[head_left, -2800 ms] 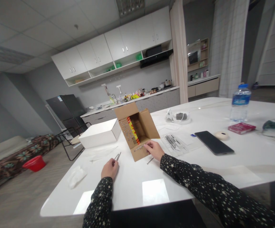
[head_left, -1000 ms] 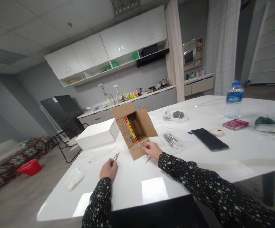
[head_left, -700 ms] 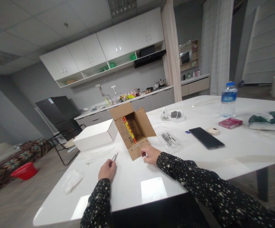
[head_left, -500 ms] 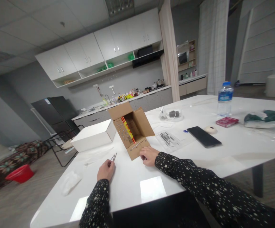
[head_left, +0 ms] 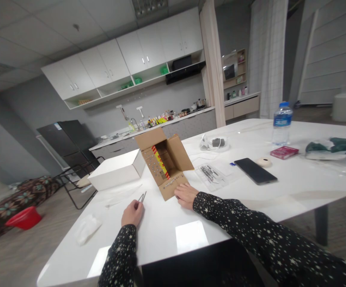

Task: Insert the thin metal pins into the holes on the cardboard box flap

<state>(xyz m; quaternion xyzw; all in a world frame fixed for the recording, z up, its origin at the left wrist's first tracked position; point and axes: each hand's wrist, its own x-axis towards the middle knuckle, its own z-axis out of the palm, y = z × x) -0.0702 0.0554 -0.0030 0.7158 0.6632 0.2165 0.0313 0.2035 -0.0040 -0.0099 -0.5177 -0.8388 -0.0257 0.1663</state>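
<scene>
Fingers of your left hand pinch thin metal tweezers, tips up and pointing toward the box. Your right hand lies flat on the table, fingers closed and gripping nothing, touching the box's front flap, where a row of small silvery pieces sits.

Risk: a nudge from the right hand could tilt the flap and scatter the pieces; on the glossy white table they would likely roll. Springy tweezers could flick one away.

Box: brown corrugated card, flaps open, yellow-red print inside. Just beside it, a clear bag of metal tools.
</scene>
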